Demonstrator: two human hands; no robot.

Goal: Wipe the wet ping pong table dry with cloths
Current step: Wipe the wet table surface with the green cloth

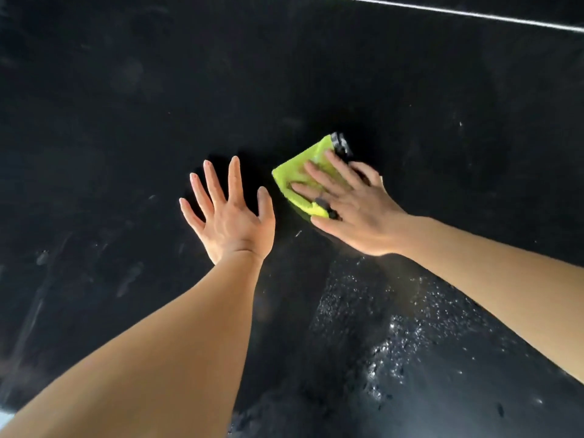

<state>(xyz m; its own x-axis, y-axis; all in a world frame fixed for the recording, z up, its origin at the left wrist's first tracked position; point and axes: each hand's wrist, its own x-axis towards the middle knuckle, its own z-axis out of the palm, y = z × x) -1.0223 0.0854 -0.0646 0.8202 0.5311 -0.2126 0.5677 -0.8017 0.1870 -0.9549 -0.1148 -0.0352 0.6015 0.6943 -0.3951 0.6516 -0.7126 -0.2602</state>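
The black ping pong table (126, 105) fills the view. A folded yellow-green cloth (295, 172) with a grey edge lies flat on it, right of centre. My right hand (350, 207) presses on the cloth with straight, spread fingers and hides its right half. My left hand (227, 213) lies flat on the bare table just left of the cloth, fingers spread, holding nothing. Water droplets (388, 336) glisten on the surface below my right hand, between my forearms.
A white painted line (442, 9) crosses the table at the top right. Faint dull smears (126, 279) mark the surface at the left. A pale sliver at the bottom left corner (6, 417) shows the table's near edge.
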